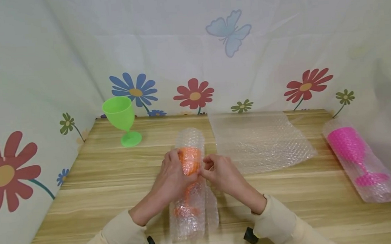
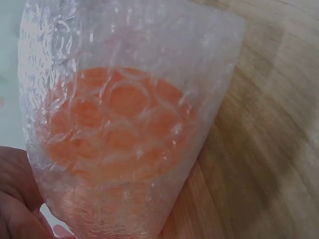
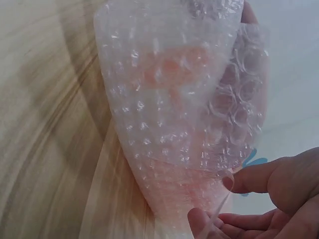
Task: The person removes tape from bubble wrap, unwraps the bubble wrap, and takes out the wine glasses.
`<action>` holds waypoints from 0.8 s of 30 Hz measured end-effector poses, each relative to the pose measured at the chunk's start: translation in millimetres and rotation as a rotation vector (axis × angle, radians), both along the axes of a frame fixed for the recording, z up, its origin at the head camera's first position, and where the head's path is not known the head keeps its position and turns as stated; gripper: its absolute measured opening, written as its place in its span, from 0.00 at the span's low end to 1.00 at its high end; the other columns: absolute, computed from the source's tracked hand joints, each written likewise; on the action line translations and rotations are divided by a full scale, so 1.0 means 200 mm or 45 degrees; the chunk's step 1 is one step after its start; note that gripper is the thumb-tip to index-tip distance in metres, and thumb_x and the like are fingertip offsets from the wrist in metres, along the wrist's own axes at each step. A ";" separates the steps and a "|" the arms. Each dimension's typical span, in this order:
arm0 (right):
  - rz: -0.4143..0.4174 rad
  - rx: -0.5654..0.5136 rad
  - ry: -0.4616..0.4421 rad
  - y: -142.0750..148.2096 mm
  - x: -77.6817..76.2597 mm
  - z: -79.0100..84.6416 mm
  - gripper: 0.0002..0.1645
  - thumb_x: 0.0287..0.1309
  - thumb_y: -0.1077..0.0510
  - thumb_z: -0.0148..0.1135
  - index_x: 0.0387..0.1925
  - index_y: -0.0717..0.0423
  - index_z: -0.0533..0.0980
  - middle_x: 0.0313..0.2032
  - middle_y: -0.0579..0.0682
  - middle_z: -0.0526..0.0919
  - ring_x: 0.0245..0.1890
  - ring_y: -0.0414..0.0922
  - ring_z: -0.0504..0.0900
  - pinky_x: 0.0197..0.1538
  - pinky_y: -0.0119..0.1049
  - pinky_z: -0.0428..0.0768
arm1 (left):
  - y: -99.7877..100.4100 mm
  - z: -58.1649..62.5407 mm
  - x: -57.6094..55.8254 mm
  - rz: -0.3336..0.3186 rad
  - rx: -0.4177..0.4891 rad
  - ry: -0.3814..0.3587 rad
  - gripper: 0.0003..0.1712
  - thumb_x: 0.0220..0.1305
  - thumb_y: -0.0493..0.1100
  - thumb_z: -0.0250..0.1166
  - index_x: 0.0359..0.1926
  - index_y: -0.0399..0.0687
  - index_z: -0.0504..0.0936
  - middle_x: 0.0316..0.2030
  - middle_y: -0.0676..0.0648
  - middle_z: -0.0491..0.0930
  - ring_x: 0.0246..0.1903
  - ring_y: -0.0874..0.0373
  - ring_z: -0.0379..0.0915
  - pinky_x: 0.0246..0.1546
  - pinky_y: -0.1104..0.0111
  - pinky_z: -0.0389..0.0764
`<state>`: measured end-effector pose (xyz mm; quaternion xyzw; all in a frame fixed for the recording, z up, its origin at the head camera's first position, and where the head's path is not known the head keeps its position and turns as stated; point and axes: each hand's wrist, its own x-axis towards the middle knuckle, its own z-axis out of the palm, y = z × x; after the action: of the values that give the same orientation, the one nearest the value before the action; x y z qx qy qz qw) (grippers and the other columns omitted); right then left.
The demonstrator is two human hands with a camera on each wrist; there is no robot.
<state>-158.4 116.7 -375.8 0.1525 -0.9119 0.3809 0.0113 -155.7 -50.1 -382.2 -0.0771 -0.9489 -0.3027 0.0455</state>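
Note:
An orange goblet (image 1: 188, 161) lies on the table rolled in bubble wrap (image 1: 193, 230), its bowl end away from me. My left hand (image 1: 172, 176) grips the roll from the left, around the bowl. In the left wrist view the goblet's round base (image 2: 119, 124) shows through the bubbles. On the roll's right side my right hand (image 1: 221, 173) pinches a thin clear strip (image 3: 223, 201) between thumb and fingers. Whether that strip is tape or an edge of the wrap, I cannot tell. A loose flap of wrap (image 1: 212, 211) sticks out at the roll's near right.
At the back left stands a green goblet (image 1: 120, 114), unwrapped. A flat bubble wrap sheet (image 1: 261, 142) lies behind my right hand. Far right, a pink goblet (image 1: 348, 145) lies inside bubble wrap. Flowered cloth (image 1: 163, 45) hangs behind and beside the wooden table (image 1: 95, 204).

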 end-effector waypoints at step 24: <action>-0.045 0.125 0.202 -0.06 0.02 -0.04 0.06 0.52 0.65 0.58 0.33 0.63 0.77 0.21 0.44 0.73 0.20 0.38 0.71 0.22 0.28 0.72 | -0.03 0.05 -0.03 -0.025 0.144 -0.171 0.36 0.47 0.51 0.72 0.47 0.42 0.58 0.38 0.45 0.63 0.32 0.53 0.66 0.28 0.68 0.71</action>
<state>-155.3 103.9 -383.8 0.1665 -0.9283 0.3220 0.0828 -161.4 -56.9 -372.1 -0.0634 -0.9303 -0.3608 -0.0172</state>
